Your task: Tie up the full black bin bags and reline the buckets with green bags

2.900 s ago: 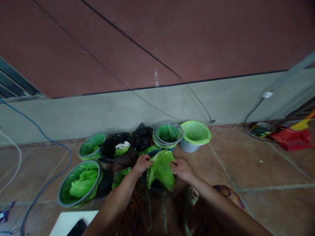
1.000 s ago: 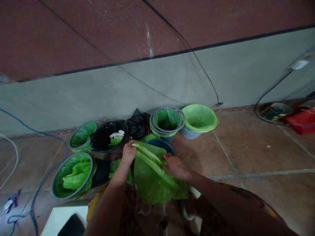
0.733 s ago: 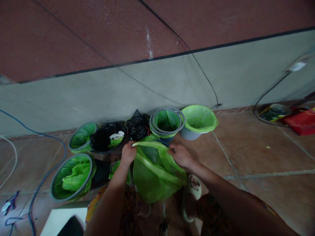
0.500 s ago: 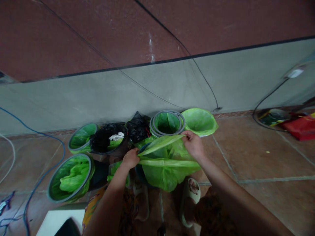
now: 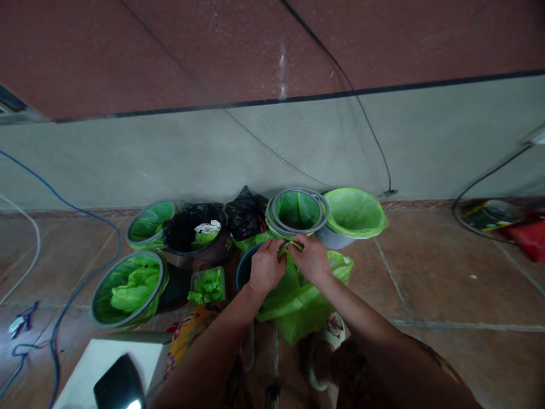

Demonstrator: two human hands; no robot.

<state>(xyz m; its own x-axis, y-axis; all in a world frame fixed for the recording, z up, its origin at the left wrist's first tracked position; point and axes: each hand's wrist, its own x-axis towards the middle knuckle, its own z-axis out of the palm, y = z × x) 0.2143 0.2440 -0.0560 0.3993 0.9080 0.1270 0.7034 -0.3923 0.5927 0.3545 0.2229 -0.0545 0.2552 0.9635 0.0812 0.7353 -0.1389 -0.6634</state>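
Bag (image 5: 296, 318) | left hand (image 5: 267, 266), right hand (image 5: 313, 260): grip pinching its edge | sagging downward, long axis seemingly left-right

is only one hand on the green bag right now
No, the left hand and the right hand both pinch the green bag, close together.

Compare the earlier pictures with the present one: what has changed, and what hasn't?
The left hand has moved right and the right hand left, so they nearly meet. The green bag, stretched between them earlier, is now bunched at their fingers; both still hold it. The black bag and pale bucket by the wall stay put.
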